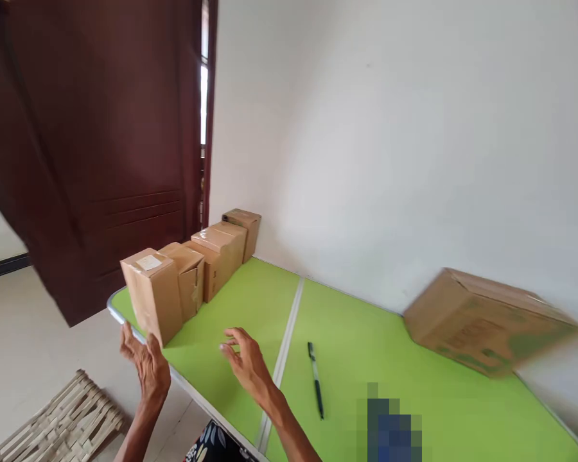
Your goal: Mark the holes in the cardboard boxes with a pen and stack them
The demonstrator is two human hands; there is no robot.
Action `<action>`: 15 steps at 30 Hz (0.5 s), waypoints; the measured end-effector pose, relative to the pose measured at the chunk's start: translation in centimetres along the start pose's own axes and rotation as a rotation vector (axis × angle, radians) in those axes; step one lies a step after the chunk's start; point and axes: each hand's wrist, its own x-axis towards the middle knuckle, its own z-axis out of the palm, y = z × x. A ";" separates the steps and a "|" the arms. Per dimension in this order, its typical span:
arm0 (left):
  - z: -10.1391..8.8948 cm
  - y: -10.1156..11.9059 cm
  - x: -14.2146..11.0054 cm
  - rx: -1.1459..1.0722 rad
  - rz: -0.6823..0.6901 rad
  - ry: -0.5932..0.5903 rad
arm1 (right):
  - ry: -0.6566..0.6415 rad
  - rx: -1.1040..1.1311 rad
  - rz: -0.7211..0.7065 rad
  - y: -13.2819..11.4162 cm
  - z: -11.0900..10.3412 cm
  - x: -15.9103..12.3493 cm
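A row of several small cardboard boxes runs along the left end of a green table [366, 346]. The nearest box [151, 295], with a white label on top, stands at the table's corner. My left hand [147, 366] is open, fingers spread, just below and left of that box at the table's edge, apart from it. My right hand [245, 359] hovers open over the green tabletop to the right of the box, holding nothing. A black pen [316, 388] lies on the table to the right of my right hand.
A larger cardboard box [481, 324] lies tilted at the right against the white wall. A dark red door [101, 141] stands behind the table's left end. A woven slatted stool [62, 423] sits on the floor at lower left.
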 end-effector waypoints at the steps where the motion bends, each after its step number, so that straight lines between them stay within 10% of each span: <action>1: 0.0 1.4 -1.4 -0.034 0.097 0.006 | 0.061 -0.002 0.021 0.3 -2.5 -1.3; 4: 2.6 6.9 -6.1 -0.216 0.328 -0.180 | 0.290 -0.020 0.094 1.0 -10.5 -4.6; 15: 22.0 24.2 -16.3 -0.513 0.291 -1.119 | 1.342 -0.160 0.278 9.5 -38.4 -12.3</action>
